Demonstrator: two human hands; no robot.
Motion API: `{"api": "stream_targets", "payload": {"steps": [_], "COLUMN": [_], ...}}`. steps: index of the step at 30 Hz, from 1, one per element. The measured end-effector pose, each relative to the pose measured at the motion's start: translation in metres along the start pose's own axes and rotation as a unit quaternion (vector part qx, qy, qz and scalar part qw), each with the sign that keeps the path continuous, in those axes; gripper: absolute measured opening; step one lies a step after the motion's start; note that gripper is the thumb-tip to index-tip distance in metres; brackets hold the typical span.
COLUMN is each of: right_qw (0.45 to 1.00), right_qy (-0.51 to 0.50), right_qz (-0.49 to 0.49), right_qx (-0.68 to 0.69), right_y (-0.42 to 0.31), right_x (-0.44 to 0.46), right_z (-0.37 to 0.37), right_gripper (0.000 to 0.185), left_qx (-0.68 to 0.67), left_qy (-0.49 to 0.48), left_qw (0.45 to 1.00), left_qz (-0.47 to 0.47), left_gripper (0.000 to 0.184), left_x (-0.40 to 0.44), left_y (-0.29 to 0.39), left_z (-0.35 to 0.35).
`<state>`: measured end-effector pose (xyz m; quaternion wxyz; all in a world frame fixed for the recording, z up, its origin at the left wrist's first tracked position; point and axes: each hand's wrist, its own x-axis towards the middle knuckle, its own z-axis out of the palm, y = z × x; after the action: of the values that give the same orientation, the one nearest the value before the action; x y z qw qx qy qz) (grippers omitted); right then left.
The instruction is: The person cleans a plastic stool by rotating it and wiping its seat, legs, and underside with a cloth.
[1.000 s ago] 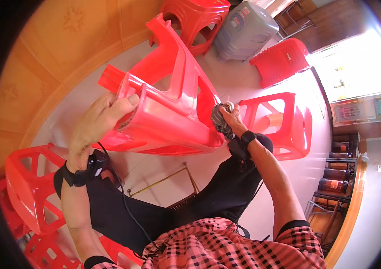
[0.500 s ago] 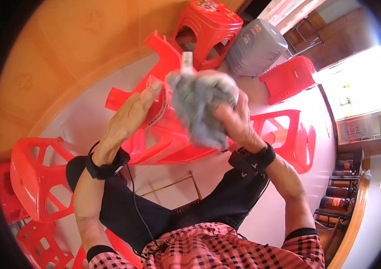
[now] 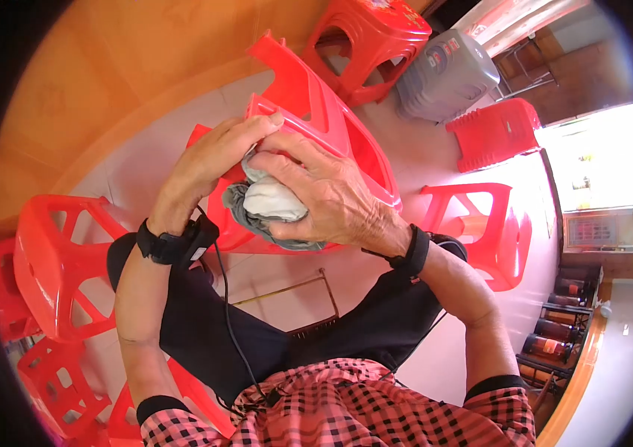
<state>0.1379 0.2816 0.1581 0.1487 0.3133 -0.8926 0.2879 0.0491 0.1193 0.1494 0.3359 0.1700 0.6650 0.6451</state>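
Observation:
A red plastic stool (image 3: 335, 123) lies tipped over in front of me, its legs pointing up and to the left. My left hand (image 3: 216, 156) grips one of its legs, with a finger along the edge and the others hidden. A bunched grey and white cloth (image 3: 275, 200) is pressed against the stool under my right hand (image 3: 324, 194), whose fingers curl over it. Both hands are close together, the right fingertips almost meeting the left. Black straps with cables circle both wrists.
More red stools stand around: one at left (image 3: 70, 261), one at right (image 3: 480, 231), and a flower-topped one (image 3: 372, 37) behind. Stacked grey stools (image 3: 447, 74) and a red stack (image 3: 495, 134) are farther back. An orange wall (image 3: 108, 97) curves along the left.
My right hand has brought the cloth down and left, from above the stool onto it beside my left hand. The stool's legs have turned slightly, and the left hand still holds on.

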Motion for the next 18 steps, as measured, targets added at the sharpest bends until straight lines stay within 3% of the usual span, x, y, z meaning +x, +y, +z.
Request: {"api": "stream_targets", "payload": {"steps": [2,5,12,15,18], "right_qw": [1.000,0.998,0.992,0.992,0.988], "right_qy": [0.024,0.038,0.069,0.096,0.139], "right_qz": [-0.005,-0.051,-0.103,-0.079,-0.064], "right_qx": [-0.020,-0.026,-0.034,-0.001,0.022], "right_y": [0.002,0.009,0.021,0.023,0.015], "right_x": [-0.001,0.001,-0.010,-0.019,-0.032], "right_z": [0.003,0.003,-0.002,0.001,0.003], "right_gripper": [0.058,0.051,0.055,0.057,0.055], "left_qx": [0.009,0.012,0.067,0.119,0.094], "left_qy": [0.018,0.018,0.041,0.050,0.087], "left_qw": [0.999,0.999,0.996,0.991,0.986], "left_qz": [0.041,0.044,0.039,0.040,0.103], "left_gripper": [0.033,0.033,0.035,0.039,0.045], "left_x": [0.001,-0.003,-0.013,-0.011,-0.007], "left_y": [-0.005,-0.003,0.012,0.016,0.017], "left_z": [0.001,0.005,0.025,0.031,0.032]}}
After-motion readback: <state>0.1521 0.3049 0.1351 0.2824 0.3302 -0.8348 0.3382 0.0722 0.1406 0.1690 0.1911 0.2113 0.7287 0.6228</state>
